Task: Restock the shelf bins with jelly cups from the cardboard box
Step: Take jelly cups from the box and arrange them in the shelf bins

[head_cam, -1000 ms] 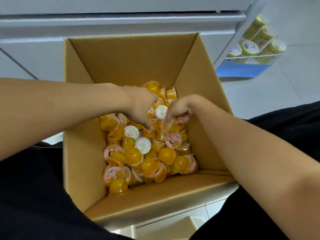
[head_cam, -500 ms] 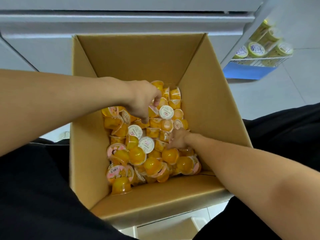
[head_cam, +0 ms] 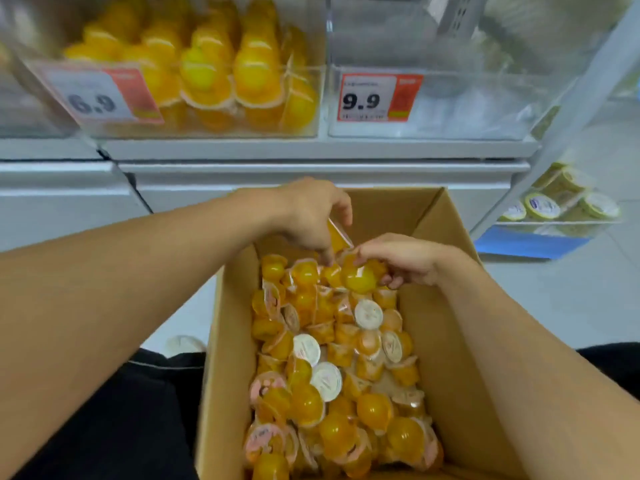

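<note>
Lifted up from low in the cardboard box (head_cam: 467, 358) now, left hand (head_cam: 308, 216) and right hand (head_cam: 401, 259) each curled round jelly cups (head_cam: 358, 277) near the far end, left bin (head_cam: 194, 81) part full, right bin (head_cam: 450, 98) bare, plenty left.

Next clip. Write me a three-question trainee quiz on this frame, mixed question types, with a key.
1. True or false: the clear bin behind the 9.9 price tag is packed with orange jelly cups.
2. Multiple choice: where are both hands?
A. inside the 6.9 bin
B. at the far end of the cardboard box, over the loose jelly cups
C. resting on the floor
3. Fill in: the right hand pinches an orange ____ while the left hand holds another.

Key: 1 false; 2 B; 3 jelly cup.
</note>
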